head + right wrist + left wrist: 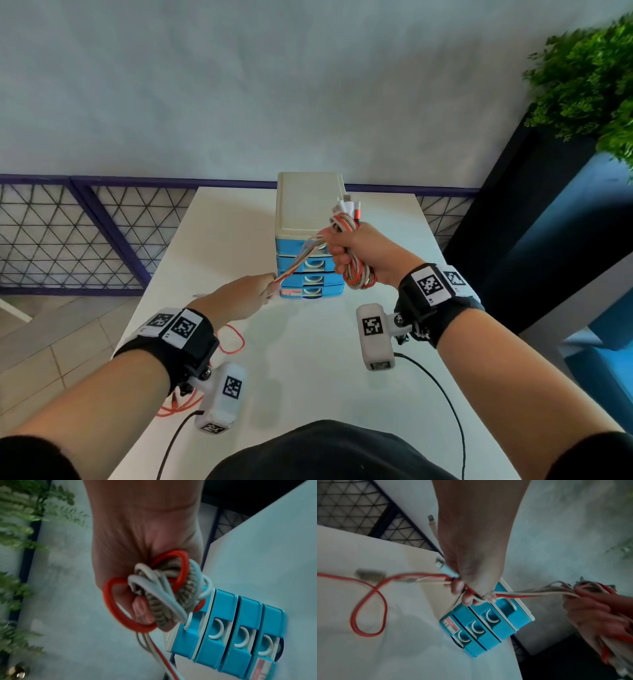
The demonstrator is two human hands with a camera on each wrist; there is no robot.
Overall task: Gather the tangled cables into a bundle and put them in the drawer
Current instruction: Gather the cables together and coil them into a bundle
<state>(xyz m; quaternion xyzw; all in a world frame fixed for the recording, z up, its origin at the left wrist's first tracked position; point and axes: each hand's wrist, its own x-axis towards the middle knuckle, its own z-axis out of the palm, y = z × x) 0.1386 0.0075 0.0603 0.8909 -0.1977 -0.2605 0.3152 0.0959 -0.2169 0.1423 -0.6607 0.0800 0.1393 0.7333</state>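
Note:
My right hand [346,250] grips a coiled bundle of red, white and braided cables [354,270] raised in front of the blue drawer unit [310,263]; the loops [164,592] fill my fist [137,574]. Loose strands [296,262] run down-left to my left hand [255,294], which pinches them [488,595] between curled fingers [467,599]. A red cable tail [368,608] trails from that hand onto the white table [308,359]. All the drawers [481,627] of the unit look shut.
The drawer unit has a cream top [308,202] and stands mid-table toward the far edge. A purple mesh railing [85,233] runs behind the table. A green plant [589,78] on a dark planter is at the right. Black camera wires [445,404] hang near me.

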